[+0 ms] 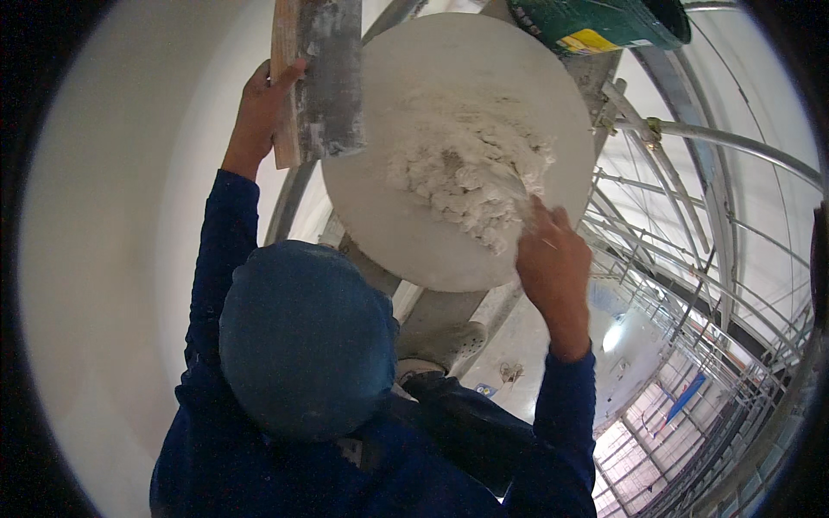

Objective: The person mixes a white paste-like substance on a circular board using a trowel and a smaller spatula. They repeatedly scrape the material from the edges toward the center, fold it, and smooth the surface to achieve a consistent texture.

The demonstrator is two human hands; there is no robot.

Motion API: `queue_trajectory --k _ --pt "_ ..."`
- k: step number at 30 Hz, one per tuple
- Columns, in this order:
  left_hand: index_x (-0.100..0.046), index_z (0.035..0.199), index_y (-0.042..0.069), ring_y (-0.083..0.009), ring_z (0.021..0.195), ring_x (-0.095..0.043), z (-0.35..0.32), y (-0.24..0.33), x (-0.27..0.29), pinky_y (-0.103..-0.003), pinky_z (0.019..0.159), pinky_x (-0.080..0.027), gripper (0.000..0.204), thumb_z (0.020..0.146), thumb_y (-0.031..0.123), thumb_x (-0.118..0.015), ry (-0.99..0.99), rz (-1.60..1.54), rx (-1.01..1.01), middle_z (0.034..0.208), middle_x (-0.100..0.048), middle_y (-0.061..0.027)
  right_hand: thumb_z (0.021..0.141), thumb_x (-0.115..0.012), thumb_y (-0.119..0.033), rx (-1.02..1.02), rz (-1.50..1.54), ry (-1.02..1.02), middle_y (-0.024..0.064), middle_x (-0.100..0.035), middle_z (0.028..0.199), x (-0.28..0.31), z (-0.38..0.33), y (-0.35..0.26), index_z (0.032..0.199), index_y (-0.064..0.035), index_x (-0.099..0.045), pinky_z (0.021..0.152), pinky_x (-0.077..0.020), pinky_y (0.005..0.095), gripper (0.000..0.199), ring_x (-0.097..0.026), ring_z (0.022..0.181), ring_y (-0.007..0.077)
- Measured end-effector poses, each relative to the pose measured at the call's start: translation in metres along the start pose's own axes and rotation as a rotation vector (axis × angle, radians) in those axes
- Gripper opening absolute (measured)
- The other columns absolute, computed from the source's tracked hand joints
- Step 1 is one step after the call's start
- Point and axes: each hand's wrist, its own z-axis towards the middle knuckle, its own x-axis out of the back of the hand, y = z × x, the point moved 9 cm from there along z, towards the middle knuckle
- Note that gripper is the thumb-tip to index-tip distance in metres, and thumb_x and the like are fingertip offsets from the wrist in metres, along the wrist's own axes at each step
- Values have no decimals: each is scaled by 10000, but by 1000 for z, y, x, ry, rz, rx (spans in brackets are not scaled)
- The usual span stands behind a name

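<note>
White paste [471, 186]: apparently being worked on round board [449, 259]
Right hand [554, 266]: closed round a half-hidden tool [522, 197]
Left hand [259, 114]: gripping wood-edged blade [331, 86]
Next move: probably wants blade steady

— Any lettering to read?
— The green bucket [617, 19] has a yellow label [587, 41] and small pale marks on its side.
— What do they say?
— Can't tell; they're too small and blurred.

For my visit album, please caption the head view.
Left fingers hold a wood-edged grey blade; right fingers at the edge of a lumpy white heap on a round board.
</note>
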Motion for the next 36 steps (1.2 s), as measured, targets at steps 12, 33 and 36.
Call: queue_trajectory --k 12,33,36 --pt "-504 1238 -49 -211 914 -608 -37 -81 25 -319 792 -499 633 894 473 -607 -46 59 142 1060 -604 -151 907 -619 -292 -671 1652 -294 -21 -472 646 -168 -135 163 1041 -18 -564 438 -297 192 311 -394 492 56" --pt "-540 1156 -25 -161 867 -605 -31 -52 -26 -298 760 -507 512 911 420 -607 -157 19 93 991 -605 -107 884 -561 -254 21 258 460 144 -659 878 -68 3 111 867 -17 -653 544 -498 364 254 -644 688 251" --pt "-544 1146 -24 -155 828 -603 -39 -42 -36 -286 733 -504 495 913 408 -609 -132 21 118 957 -607 -105 829 -540 -154 -340 96 95 232 -656 973 -67 6 43 1161 109 -550 740 -532 428 423 -668 811 349"
